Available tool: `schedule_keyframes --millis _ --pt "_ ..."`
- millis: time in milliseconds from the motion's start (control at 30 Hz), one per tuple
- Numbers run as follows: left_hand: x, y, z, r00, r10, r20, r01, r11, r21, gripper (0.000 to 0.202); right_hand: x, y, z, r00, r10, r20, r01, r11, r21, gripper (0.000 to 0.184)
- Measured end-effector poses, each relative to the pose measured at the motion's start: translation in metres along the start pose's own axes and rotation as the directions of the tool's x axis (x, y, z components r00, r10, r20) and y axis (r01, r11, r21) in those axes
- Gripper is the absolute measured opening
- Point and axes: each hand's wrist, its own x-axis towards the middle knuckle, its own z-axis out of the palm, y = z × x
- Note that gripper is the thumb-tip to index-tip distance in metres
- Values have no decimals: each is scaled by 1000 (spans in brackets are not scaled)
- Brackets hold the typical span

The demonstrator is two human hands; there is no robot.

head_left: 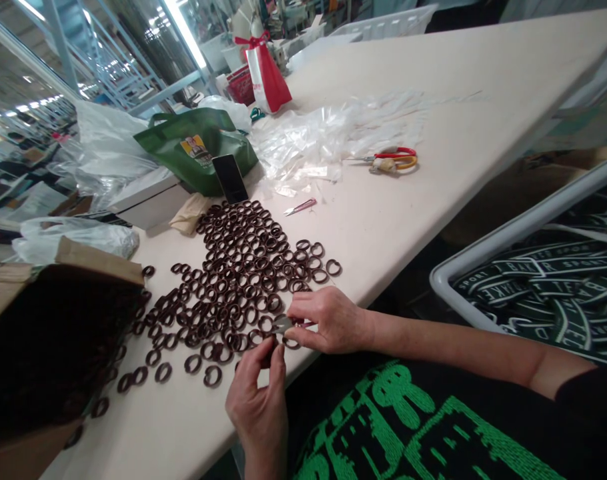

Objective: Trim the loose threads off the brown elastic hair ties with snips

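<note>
My right hand (pixel 331 321) is closed around a small pair of thread snips (pixel 282 325), with the metal blades pointing left. Close by, my left hand (pixel 260 400) pinches a dark brown ring (pixel 269 355) between thumb and fingertips, mostly hidden by the fingers. The blade tips are just above that ring; whether they touch it I cannot tell. Spread over the table beyond both hands is a large pile of similar brown rings (pixel 243 267). A few single rings, such as the loose ring (pixel 212 376), lie at its near edge.
An open cardboard box (pixel 101 263) with a dark interior stands at the left. Behind the pile are a phone (pixel 230 179), a green bag (pixel 183 143), pink-handled snips (pixel 300 207), scissors (pixel 396 159) and clear plastic (pixel 303 143). A white-rimmed bin (pixel 513 220) of printed straps is at the right.
</note>
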Motion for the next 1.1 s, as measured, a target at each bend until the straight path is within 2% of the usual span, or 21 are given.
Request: schedule_keyframes --millis 100,200,367,600,733,933,1033,1100 --pt "2 1 0 977 214 24 -215 969 121 17 -1 -4 1 999 -29 15 30 999 -46 30" --pt "3 1 0 953 304 20 -303 940 156 15 -1 -6 1 998 -59 24 61 995 -83 30" --pt "3 0 1 956 292 20 -291 942 165 15 -2 -6 1 997 -80 13 81 990 -111 33" --pt "1 2 2 927 372 48 -373 902 215 14 -3 -3 4 994 -111 -1 109 973 -204 34" --pt "1 3 2 938 343 43 -345 918 194 13 -2 -3 5 990 -138 15 137 958 -251 36" --pt "0 -2 3 931 361 58 -364 902 230 14 -4 -3 4 984 -169 53 177 919 -353 38" --pt "-1 -3 3 946 316 65 -323 922 215 14 -4 -3 5 986 -158 56 167 921 -352 38" --pt "-1 -1 3 977 205 62 -213 965 155 16 -4 -2 5 992 -122 38 128 948 -293 39"
